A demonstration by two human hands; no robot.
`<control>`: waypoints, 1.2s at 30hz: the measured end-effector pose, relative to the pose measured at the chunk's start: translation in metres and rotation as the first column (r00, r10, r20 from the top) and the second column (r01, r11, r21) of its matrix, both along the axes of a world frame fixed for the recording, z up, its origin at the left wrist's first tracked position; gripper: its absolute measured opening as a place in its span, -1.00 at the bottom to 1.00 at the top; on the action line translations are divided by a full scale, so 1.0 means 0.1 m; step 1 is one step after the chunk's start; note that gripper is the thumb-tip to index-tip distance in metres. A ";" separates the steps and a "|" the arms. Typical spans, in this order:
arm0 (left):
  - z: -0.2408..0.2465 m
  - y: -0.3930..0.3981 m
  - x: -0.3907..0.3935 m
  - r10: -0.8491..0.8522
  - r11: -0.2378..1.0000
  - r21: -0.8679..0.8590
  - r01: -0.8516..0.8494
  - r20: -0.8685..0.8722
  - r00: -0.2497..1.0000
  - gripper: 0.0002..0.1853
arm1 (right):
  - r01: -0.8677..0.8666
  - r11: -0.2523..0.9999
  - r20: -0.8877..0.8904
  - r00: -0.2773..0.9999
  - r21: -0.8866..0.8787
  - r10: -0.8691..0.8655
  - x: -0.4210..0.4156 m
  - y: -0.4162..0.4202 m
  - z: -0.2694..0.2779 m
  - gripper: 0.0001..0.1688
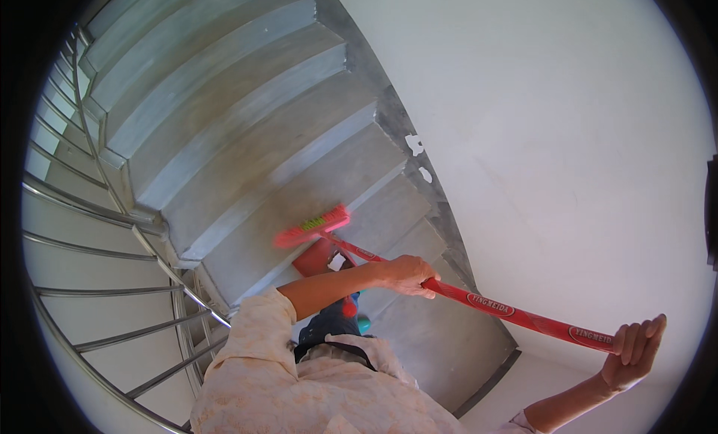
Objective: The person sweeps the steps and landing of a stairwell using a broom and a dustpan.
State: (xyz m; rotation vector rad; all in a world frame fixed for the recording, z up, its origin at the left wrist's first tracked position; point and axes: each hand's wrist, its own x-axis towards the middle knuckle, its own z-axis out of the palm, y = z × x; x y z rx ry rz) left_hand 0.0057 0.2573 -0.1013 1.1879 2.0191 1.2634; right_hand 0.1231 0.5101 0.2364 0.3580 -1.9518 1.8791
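My left hand is wrapped around the middle of the broom's red handle, which bears the maker's name Yingmeida. Farther to the right, my right hand grips the handle near its upper end. The pink broom head, with a green band of bristles in its middle, is at a concrete step near the front edge of the tread. Just below it is a red dustpan with a white patch or scrap at it. My left forearm partly covers the dustpan.
Curved concrete stairs rise toward the upper left. A metal railing bends along the left side. The white wall on the right has a dark, patchy lower border. My legs in dark trousers stand below.
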 end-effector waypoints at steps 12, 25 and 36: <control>-0.87 -0.78 -0.22 0.571 0.819 0.061 -0.571 -0.202 0.796 -0.93 | -0.274 0.953 0.036 0.962 0.129 0.271 -0.16 -1.13 -0.72 -0.70; 0.19 -0.48 0.24 0.070 0.997 -0.039 -0.070 -0.012 0.997 -0.78 | -0.108 0.994 -0.196 0.974 0.014 0.109 0.42 -0.42 -0.10 -0.81; -0.07 -0.21 0.21 -0.132 0.991 -0.018 0.135 0.095 0.987 -0.73 | -0.136 0.984 -0.104 0.983 0.114 0.148 0.59 -0.50 -0.32 -0.76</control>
